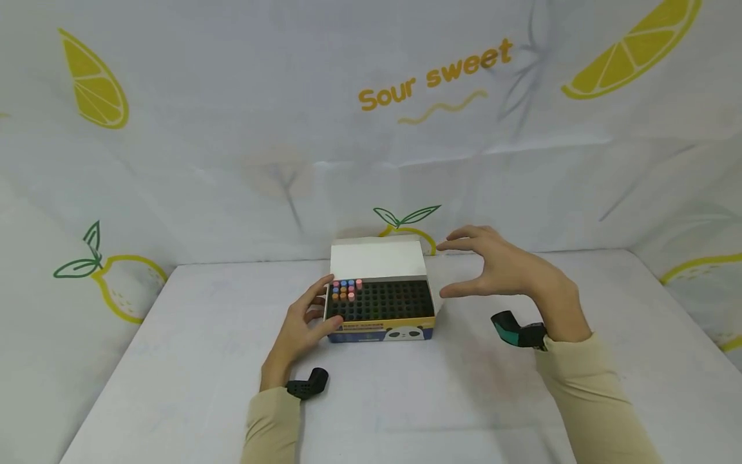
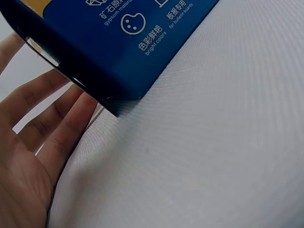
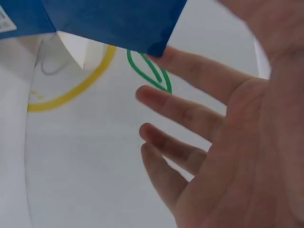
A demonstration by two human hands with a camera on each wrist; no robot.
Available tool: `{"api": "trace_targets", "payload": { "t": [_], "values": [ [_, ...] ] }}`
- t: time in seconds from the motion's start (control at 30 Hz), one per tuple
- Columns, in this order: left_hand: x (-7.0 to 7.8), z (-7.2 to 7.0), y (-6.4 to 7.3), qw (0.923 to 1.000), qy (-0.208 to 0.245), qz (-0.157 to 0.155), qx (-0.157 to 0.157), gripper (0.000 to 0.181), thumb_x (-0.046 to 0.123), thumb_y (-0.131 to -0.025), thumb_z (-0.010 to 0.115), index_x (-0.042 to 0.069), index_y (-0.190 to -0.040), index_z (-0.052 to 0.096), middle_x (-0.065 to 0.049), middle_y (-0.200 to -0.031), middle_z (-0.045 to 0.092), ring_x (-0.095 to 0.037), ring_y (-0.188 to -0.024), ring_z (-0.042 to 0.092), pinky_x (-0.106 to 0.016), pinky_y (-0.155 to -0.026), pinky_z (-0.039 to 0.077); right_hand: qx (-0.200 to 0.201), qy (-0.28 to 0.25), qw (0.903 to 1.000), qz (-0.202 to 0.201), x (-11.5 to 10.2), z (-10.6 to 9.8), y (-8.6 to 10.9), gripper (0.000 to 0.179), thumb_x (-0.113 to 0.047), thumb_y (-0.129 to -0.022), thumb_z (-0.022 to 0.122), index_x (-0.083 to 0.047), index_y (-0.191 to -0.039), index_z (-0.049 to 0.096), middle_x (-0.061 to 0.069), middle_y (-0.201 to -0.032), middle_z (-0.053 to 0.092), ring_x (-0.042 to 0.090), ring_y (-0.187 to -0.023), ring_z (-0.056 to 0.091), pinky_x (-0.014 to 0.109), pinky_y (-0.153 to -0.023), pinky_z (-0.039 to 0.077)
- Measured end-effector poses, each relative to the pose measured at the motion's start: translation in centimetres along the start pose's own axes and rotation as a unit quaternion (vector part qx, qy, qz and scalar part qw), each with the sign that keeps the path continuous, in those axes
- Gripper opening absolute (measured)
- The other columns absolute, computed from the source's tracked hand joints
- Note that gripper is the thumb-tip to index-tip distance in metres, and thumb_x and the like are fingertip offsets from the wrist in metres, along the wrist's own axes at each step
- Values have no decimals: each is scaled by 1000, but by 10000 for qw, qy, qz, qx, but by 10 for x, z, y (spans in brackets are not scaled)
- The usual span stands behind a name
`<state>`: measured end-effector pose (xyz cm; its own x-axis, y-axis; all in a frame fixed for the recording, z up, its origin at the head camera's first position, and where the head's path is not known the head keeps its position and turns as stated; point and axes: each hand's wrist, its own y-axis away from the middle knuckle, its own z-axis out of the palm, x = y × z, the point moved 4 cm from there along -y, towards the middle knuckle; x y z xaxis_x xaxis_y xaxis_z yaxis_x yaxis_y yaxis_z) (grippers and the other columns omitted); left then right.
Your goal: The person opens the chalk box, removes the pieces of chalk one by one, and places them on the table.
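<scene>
A blue and yellow chalk box (image 1: 380,330) with a panda face on its front stands on the table, its lid (image 1: 378,259) raised at the back. Several coloured chalks (image 1: 343,289) stand upright in the left end of its black holed tray (image 1: 400,299). My left hand (image 1: 303,327) holds the box by its left end, thumb at the front corner and fingers along the side. To the right of the box my right hand (image 1: 501,263) hovers with thumb and fingers spread, nothing between them. In the right wrist view its index fingertip is close to a blue flap (image 3: 114,21); contact is unclear.
A white cloth covers the table (image 1: 191,367). Behind it rises a white backdrop (image 1: 232,129) printed with lemons and lettering. Each wrist wears a dark device, the left one (image 1: 308,385) and the right one (image 1: 518,332).
</scene>
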<state>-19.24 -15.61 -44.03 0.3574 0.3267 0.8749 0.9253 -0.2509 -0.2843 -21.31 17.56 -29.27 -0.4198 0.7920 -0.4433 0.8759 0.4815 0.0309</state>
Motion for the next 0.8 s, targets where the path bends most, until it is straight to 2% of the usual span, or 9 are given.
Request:
{"api": "trace_targets", "payload": {
  "t": [0.23, 0.37, 0.53, 0.67, 0.8],
  "values": [
    [-1, -2, -1, 10000, -8, 20, 3, 74, 28, -89, 77, 28, -155, 44, -14, -134, 61, -22, -111, 60, -31, -92, 57, -192, 161, 9991, 337, 11, 2, 5, 85, -47, -71, 91, -5, -140, 62, 19, -144, 56, 45, -141, 34, 70, -107, 41],
    [-4, -1, -1, 10000, 0, 2, -1, 74, 28, -89, 77, 29, -156, 43, -14, -134, 60, -22, -111, 59, -30, -92, 57, -391, 277, 9980, 414, 15, 12, 4, 86, -43, -71, 92, -1, -139, 62, 23, -143, 56, 48, -140, 32, 69, -105, 43],
    [-4, 0, -2, 10000, 11, 26, -36, 75, 29, -89, 76, 29, -156, 43, -14, -135, 60, -24, -112, 59, -31, -92, 57, -689, 180, 9965, 441, 13, 24, 1, 85, -39, -72, 93, 0, -140, 60, 22, -149, 52, 47, -144, 30, 65, -107, 44],
    [-4, 0, -2, 10000, 17, 12, -50, 75, 30, -90, 76, 29, -156, 43, -14, -135, 60, -25, -112, 60, -31, -92, 57, -1029, -161, 9937, 419, 10, 34, -2, 87, -29, -76, 91, 1, -147, 52, 23, -154, 47, 46, -145, 36, 62, -112, 41],
    [-3, 0, -1, 10000, 24, -18, -53, 74, 31, -90, 76, 30, -156, 42, -13, -135, 60, -25, -112, 60, -31, -93, 57, -1291, -1053, 9859, 170, 11, 47, -4, 96, -21, -80, 88, 0, -157, 35, 24, -161, 35, 47, -137, 51, 57, -110, 46]
  ]
}}
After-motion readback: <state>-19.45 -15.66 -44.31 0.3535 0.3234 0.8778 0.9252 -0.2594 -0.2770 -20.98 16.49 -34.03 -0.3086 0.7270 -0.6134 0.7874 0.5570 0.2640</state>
